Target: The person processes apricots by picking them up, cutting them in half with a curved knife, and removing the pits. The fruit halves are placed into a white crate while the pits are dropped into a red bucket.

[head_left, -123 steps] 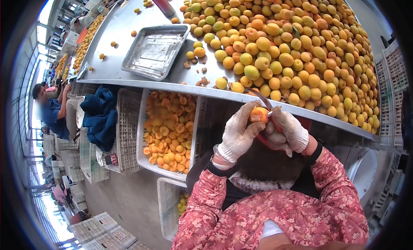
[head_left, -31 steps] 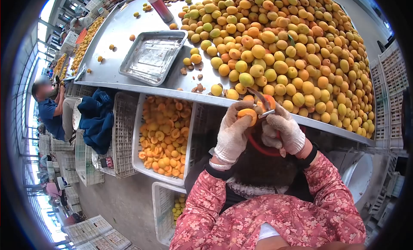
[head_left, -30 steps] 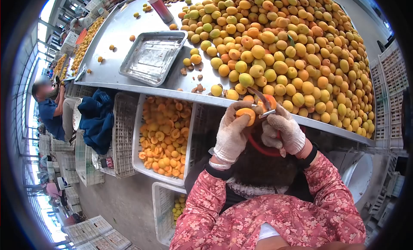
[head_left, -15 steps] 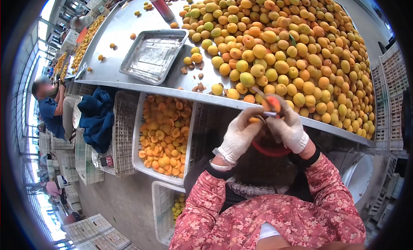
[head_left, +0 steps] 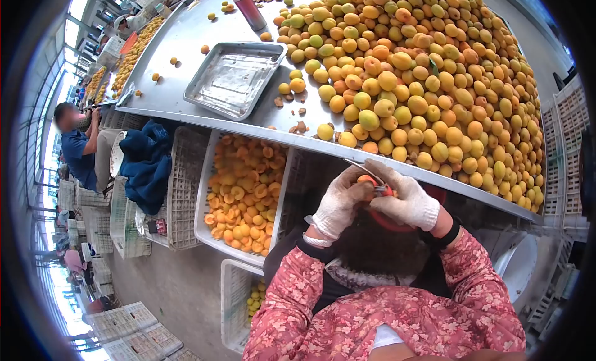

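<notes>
Both hands wear white gloves and meet in front of the table's edge, above a red bowl (head_left: 397, 222) that they partly cover. My left hand (head_left: 340, 202) has its fingers closed around an orange apricot (head_left: 367, 179). Pressed against the same fruit, my right hand (head_left: 406, 199) grips a small tool with a red part (head_left: 388, 191); its exact shape is hidden by the fingers. A thin blade-like strip projects up and left between the hands. A large heap of yellow-orange apricots (head_left: 434, 100) lies on the metal table just beyond them.
On the metal table (head_left: 167, 97) are an empty metal tray (head_left: 236, 78) and a red tumbler (head_left: 249, 10). A white crate of halved apricots (head_left: 242, 199) stands left of my hands, with another crate (head_left: 236, 299) below it. A seated person (head_left: 81, 146) is at far left.
Both hands have come closer together, my right hand moving left and down over the fruit. The whole scene has shifted slightly right in view.
</notes>
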The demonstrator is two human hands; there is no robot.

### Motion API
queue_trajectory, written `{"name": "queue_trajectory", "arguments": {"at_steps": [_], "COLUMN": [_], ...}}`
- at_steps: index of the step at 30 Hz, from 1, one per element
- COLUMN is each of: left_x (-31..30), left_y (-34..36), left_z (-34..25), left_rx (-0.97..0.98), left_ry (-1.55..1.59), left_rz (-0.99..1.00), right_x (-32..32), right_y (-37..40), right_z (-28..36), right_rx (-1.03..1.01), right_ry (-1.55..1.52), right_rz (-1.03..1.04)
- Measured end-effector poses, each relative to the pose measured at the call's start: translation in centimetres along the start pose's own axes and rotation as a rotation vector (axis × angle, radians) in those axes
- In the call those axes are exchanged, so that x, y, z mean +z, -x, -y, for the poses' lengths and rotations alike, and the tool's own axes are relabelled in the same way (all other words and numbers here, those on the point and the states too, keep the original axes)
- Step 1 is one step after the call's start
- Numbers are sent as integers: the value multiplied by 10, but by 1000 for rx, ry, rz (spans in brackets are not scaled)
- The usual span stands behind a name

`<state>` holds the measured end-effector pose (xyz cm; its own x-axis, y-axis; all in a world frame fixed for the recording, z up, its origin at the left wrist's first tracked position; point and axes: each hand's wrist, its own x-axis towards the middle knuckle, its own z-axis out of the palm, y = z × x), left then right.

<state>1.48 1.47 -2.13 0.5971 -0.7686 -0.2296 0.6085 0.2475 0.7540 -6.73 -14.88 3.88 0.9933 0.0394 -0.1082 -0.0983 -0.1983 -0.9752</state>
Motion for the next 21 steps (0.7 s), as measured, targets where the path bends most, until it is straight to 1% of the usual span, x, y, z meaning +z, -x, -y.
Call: {"name": "queue_trajectory", "arguments": {"at_steps": [1,2,3,4,5,6,7,9,11,12,13,15,16,17,18,19,20,21], "left_x": [-4,-9,-13,-11,-24,-32,-41,-63,-95,-106,-136,-167,-183,-199,-198,-197,-195,-188], "left_y": [3,6,9,14,16,23,30,50,62,65,68,76,78,82,86,90,93,93], "left_z": [-3,-9,-17,-30,-36,-49,-63,-90,-103,-109,-113,-118,-115,-110,-110,-108,-102,-99], "left_rx": [2,-1,-2,24,108,156,202,225,316,396,411,316,324,291,255,261,291,319], "left_ry": [-5,15,33,-27,-76,-134,-193,-315,-356,-313,-445,-30,-32,-67,-102,-105,-117,-128], "left_rz": [-4,-13,-19,-131,-146,-209,-278,-448,-566,-573,-569,-697,-695,-848,-1003,-1005,-966,-926], "right_x": [-3,-5,-6,-10,-14,-14,-16,-16,-12,-10,-9,-4,-4,-6,-8,-10,-14,-16], "right_y": [-2,-2,-2,-5,-9,-13,-16,-16,-14,-15,-16,-16,-16,-16,-15,-15,-15,-15], "right_z": [10,11,5,6,6,2,-3,-1,3,4,4,0,-2,-2,-2,-3,-1,-4], "right_rx": [129,247,225,189,155,91,37,81,109,144,178,171,168,161,158,157,156,152], "right_ry": [-76,-389,-551,-590,-630,-626,-590,-549,-422,-389,-350,-321,-286,-285,-319,-355,-425,-429], "right_rz": [57,37,-12,-67,-122,-212,-237,-266,-261,-239,-219,-217,-223,-220,-256,-291,-332,-330]}}
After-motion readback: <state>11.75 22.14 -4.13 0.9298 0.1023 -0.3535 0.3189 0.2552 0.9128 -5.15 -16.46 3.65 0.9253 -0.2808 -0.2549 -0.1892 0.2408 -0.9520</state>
